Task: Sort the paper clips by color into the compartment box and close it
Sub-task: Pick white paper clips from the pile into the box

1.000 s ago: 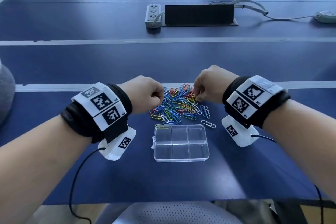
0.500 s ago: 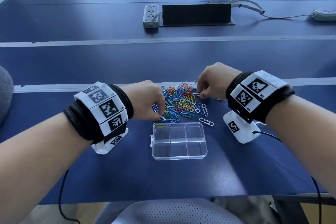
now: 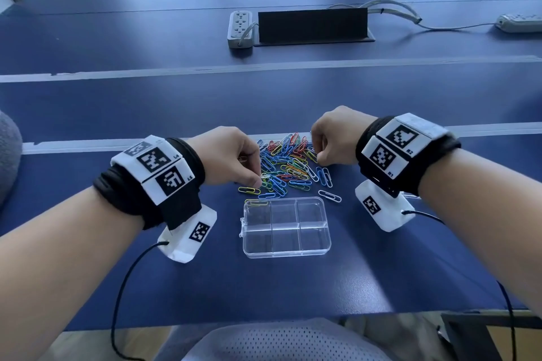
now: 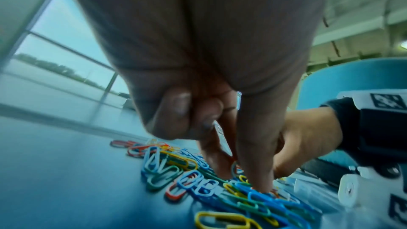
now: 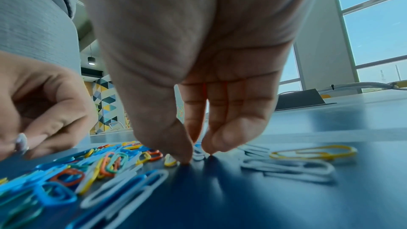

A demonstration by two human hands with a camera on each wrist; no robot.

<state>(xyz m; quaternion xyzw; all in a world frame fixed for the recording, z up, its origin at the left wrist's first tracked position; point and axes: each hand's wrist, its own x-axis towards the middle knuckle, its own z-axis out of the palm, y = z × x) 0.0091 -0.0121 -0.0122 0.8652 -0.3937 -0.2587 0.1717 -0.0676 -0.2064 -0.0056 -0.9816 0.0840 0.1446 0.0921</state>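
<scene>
Both hands have shifted since half a sec ago: left hand (image 3: 231, 155) dropped to the near-left edge of the paper clips (image 3: 289, 165), right hand (image 3: 334, 138) moved in over the pile's far-right corner.

Progress: barely started, I'd say. Compartment box (image 3: 286, 227) sits open on the counter (image 3: 381, 267) just in front of the pile, six cells, and only one yellow clip (image 3: 256, 202) seems to lie at its back-left cell, rim or inside, can't tell. Rest of the cells look bare. Nearly all clips unsorted, mixed blue, green, yellow, red, white. Lid closing comes last.

Left fingers (image 4: 255, 171): curled, thumb and forefinger tips down in the pile, close together, touching blue and green clips. Looks like a pinch forming near a white clip, but whether anything's actually gripped, can't tell.

Right fingers (image 5: 229, 138): thumb and forefinger nearly closed, tips down on the counter with a small white clip (image 5: 198, 152) between them. Reads as a pinch on it, prob. not lifted yet. More white clips plus a yellow one lie just beside, to the right.
</scene>
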